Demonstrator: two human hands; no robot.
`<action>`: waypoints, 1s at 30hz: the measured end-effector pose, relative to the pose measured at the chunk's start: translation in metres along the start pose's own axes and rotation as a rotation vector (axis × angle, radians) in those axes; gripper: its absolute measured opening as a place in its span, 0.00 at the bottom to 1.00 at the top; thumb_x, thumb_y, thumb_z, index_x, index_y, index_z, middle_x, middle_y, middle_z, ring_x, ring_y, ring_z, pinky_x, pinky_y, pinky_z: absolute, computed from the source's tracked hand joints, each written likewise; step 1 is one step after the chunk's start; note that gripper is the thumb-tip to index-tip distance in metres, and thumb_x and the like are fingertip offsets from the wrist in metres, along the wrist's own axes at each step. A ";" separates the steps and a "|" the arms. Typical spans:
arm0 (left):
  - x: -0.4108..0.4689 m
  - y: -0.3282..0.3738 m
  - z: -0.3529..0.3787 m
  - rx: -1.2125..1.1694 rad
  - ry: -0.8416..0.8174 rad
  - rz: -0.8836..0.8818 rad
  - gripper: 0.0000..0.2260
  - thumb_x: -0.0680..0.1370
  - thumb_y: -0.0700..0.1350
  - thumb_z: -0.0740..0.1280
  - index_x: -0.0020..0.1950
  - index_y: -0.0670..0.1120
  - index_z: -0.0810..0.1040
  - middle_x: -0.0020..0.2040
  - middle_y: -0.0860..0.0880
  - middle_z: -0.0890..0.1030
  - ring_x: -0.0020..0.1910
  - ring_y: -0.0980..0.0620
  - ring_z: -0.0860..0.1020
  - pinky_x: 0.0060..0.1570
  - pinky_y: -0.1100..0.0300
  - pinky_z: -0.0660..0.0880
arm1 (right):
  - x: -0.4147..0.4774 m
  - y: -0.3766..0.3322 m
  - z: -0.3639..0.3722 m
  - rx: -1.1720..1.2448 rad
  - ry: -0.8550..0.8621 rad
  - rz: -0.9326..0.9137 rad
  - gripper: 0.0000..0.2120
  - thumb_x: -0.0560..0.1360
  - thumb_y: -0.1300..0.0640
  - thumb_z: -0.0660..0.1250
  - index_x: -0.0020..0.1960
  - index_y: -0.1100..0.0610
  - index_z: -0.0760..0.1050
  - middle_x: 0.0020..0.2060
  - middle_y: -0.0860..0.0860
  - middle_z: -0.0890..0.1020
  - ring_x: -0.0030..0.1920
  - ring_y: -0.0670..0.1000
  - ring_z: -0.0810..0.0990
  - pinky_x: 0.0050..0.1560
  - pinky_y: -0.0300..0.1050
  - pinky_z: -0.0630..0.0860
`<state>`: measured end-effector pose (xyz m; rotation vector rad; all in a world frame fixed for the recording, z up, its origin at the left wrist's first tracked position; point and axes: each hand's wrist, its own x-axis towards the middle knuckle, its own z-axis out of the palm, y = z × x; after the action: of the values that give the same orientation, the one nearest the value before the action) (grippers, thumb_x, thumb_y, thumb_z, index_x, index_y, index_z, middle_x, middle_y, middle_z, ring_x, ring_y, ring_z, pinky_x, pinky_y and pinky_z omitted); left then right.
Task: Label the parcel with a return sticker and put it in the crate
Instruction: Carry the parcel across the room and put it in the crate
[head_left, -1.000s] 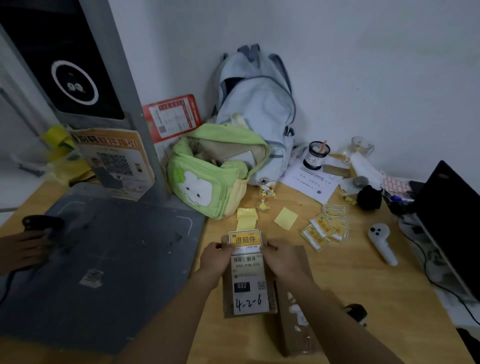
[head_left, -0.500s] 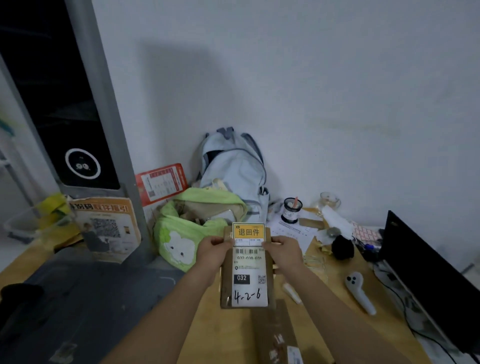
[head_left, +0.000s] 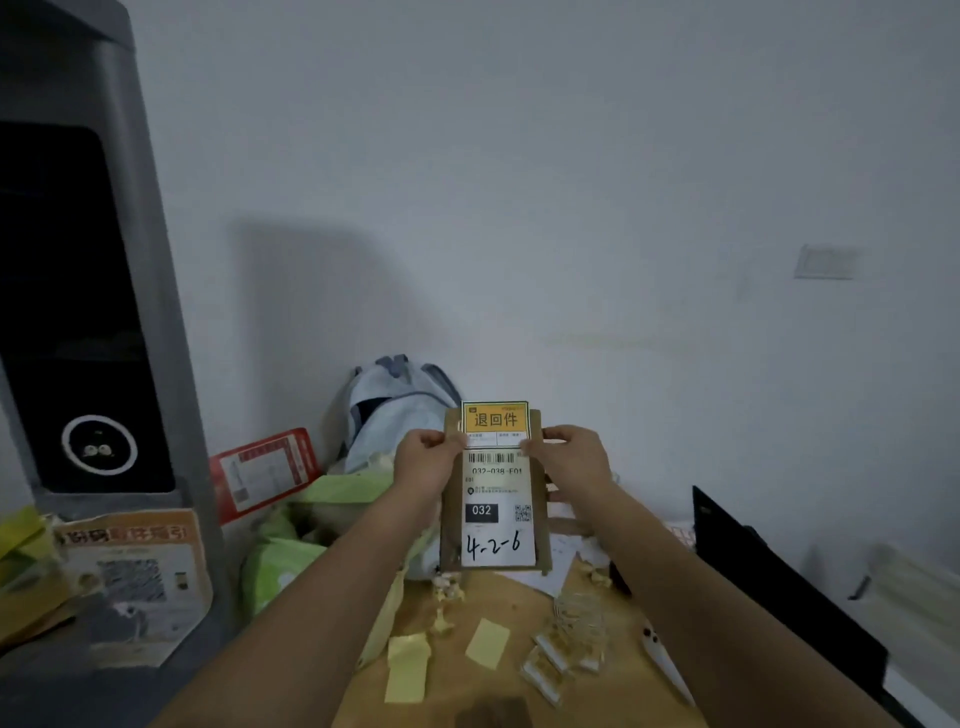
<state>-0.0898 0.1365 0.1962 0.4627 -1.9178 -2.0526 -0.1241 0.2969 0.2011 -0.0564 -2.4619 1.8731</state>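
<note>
The parcel (head_left: 493, 499) is held upright above the desk (head_left: 467, 675), pinched closed between left hand (head_left: 428, 465) and right hand (head_left: 569, 457), return sticker (head_left: 495, 423) topmost.

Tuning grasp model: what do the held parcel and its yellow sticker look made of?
Parcel: flat brown, matte, looks like kraft paper or thin card; which one is unclear. Yellow sticker: printed paper label, slightly glossy, top edge overhanging the parcel. Left hand and right hand pinch its sides.

Loose stickers (head_left: 566, 652) on the table (head_left: 613, 696) are blurred, unreadable.
</note>
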 end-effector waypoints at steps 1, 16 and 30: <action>0.000 0.005 0.007 0.000 -0.017 0.017 0.07 0.75 0.45 0.70 0.48 0.45 0.74 0.50 0.42 0.81 0.45 0.45 0.79 0.48 0.52 0.77 | -0.001 -0.007 -0.008 -0.002 0.029 -0.010 0.15 0.68 0.54 0.73 0.54 0.53 0.77 0.44 0.54 0.86 0.42 0.55 0.85 0.42 0.54 0.84; -0.051 0.047 0.101 -0.002 -0.549 0.060 0.13 0.75 0.43 0.69 0.57 0.40 0.74 0.47 0.43 0.81 0.45 0.45 0.79 0.45 0.53 0.76 | -0.076 -0.032 -0.122 -0.017 0.513 0.062 0.14 0.70 0.53 0.70 0.55 0.51 0.76 0.47 0.51 0.85 0.45 0.51 0.84 0.44 0.50 0.83; -0.236 0.034 0.193 0.030 -1.142 -0.033 0.09 0.77 0.44 0.66 0.54 0.42 0.72 0.45 0.41 0.82 0.41 0.44 0.80 0.39 0.53 0.76 | -0.279 -0.001 -0.236 -0.027 1.032 0.250 0.03 0.71 0.53 0.70 0.45 0.49 0.78 0.41 0.50 0.85 0.40 0.50 0.84 0.40 0.48 0.83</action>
<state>0.0419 0.4081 0.2493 -0.8950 -2.4382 -2.5598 0.1683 0.5075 0.2599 -1.0637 -1.7698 1.3157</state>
